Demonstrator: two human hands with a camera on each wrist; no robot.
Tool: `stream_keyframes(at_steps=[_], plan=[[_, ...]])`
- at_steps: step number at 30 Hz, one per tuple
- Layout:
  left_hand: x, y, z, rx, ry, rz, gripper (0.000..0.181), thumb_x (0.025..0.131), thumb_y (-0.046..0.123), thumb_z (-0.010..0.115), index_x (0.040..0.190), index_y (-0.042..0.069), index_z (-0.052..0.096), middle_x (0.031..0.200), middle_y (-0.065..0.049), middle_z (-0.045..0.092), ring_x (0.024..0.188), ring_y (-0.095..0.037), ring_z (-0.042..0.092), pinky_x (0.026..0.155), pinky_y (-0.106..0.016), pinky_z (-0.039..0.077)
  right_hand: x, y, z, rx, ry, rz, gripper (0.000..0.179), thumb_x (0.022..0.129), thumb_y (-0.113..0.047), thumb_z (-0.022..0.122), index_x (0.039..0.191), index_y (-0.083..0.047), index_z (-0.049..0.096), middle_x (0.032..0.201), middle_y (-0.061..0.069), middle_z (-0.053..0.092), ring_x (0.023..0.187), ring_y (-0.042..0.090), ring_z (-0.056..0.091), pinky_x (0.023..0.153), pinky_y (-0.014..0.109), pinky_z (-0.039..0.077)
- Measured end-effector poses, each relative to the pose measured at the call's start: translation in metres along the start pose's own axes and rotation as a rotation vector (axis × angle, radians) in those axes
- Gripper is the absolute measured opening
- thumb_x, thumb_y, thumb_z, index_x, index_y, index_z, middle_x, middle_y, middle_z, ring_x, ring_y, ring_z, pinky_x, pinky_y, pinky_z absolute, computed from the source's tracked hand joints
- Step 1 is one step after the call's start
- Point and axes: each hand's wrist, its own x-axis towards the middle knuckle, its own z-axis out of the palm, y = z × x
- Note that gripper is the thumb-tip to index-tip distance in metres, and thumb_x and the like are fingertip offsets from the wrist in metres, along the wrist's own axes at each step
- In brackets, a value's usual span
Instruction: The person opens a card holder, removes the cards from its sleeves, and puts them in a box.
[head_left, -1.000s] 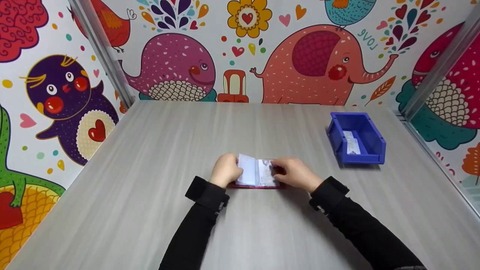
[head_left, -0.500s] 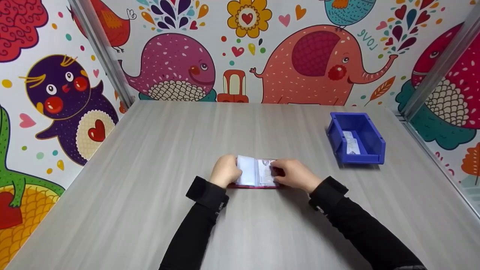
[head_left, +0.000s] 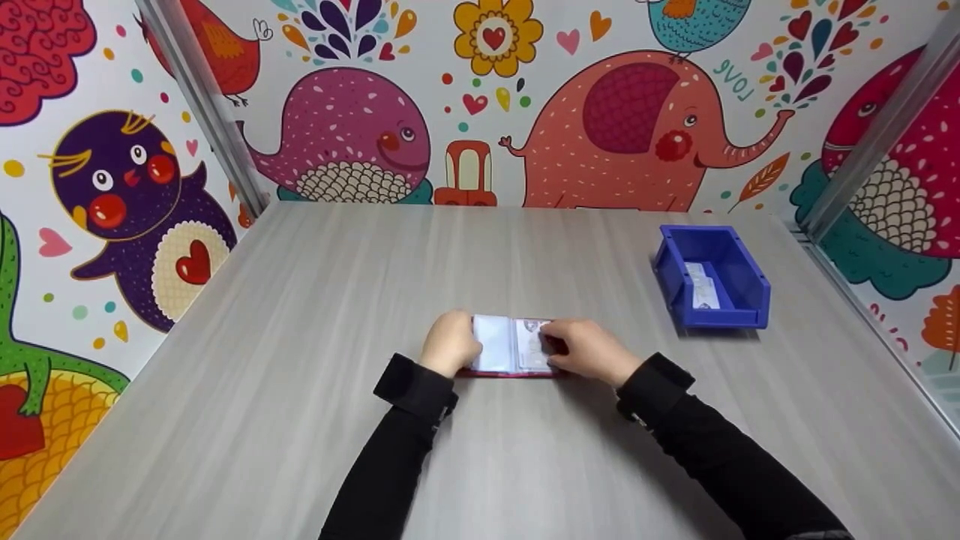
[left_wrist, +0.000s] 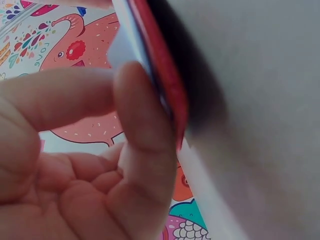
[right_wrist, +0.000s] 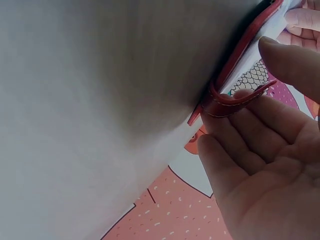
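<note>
A red card holder (head_left: 493, 345) lies spread wide on the table, with clear plastic sleeves inside. Its right-hand sleeve holds a pale printed card (head_left: 531, 348). My left hand (head_left: 448, 343) pinches the left edge of the holder and its sleeve. In the left wrist view, the thumb sits against the red cover (left_wrist: 167, 75). On the other side, my right hand (head_left: 596, 351) holds the right edge, thumb at the near corner and index finger at the far one. A stitched red strap (right_wrist: 225, 106) curls out beside those fingers in the right wrist view.
A blue plastic bin (head_left: 739, 279) stands at the back right of the table (head_left: 337, 285). Several pale printed cards (head_left: 702, 288) lie inside it. Walls with cartoon animals (head_left: 630, 135) enclose the back and sides, with metal posts at the corners.
The left sleeve, raised at its far edge one second ago, has come down nearly flat under my left hand. The right hand has barely moved.
</note>
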Motion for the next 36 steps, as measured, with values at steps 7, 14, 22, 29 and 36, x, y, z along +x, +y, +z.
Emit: stream_keyframes(at_steps=[7, 14, 22, 29, 36], plan=[[-0.0006, 0.0006, 0.001, 0.009, 0.005, -0.004, 0.012, 0.07, -0.01, 0.064, 0.08, -0.003, 0.061, 0.082, -0.014, 0.063, 0.075, -0.028, 0.055, 0.078, -0.044, 0.051, 0.0012, 0.0018, 0.0013, -0.009, 0.011, -0.036, 0.023, 0.073, 0.001, 0.075, 0.09, -0.004, 0.06, 0.078, 0.0, 0.052, 0.072, 0.018, 0.049, 0.067, 0.035, 0.044], [-0.002, 0.0014, 0.0003, 0.015, 0.012, -0.003, 0.013, 0.069, -0.009, 0.065, 0.079, -0.003, 0.061, 0.082, -0.014, 0.063, 0.075, -0.028, 0.054, 0.078, -0.043, 0.051, 0.0018, 0.0038, 0.0031, -0.016, 0.027, -0.066, 0.024, 0.071, 0.002, 0.075, 0.083, -0.006, 0.056, 0.075, -0.001, 0.048, 0.069, 0.016, 0.045, 0.063, 0.032, 0.039], [-0.0015, 0.0013, 0.0012, 0.033, 0.012, -0.002, 0.015, 0.07, -0.008, 0.067, 0.085, -0.006, 0.064, 0.087, -0.017, 0.065, 0.08, -0.031, 0.059, 0.081, -0.044, 0.051, 0.0015, 0.0022, 0.0012, -0.019, 0.015, -0.054, 0.023, 0.072, 0.002, 0.075, 0.084, -0.006, 0.057, 0.076, 0.0, 0.051, 0.069, 0.017, 0.047, 0.064, 0.033, 0.041], [-0.0026, 0.001, 0.001, 0.045, 0.02, 0.003, 0.016, 0.07, -0.007, 0.068, 0.085, -0.006, 0.063, 0.087, -0.016, 0.066, 0.082, -0.033, 0.061, 0.08, -0.045, 0.052, 0.0015, 0.001, 0.0004, -0.021, 0.011, -0.053, 0.023, 0.072, 0.001, 0.076, 0.084, -0.006, 0.057, 0.076, 0.0, 0.051, 0.07, 0.017, 0.048, 0.064, 0.034, 0.042], [-0.0028, 0.0031, 0.0003, 0.076, 0.05, 0.024, 0.012, 0.07, -0.008, 0.066, 0.081, -0.005, 0.062, 0.084, -0.016, 0.065, 0.081, -0.034, 0.063, 0.079, -0.046, 0.052, 0.0011, 0.0009, 0.0008, -0.021, 0.008, -0.045, 0.023, 0.073, 0.001, 0.076, 0.086, -0.004, 0.059, 0.077, 0.001, 0.053, 0.071, 0.018, 0.049, 0.065, 0.034, 0.043]])
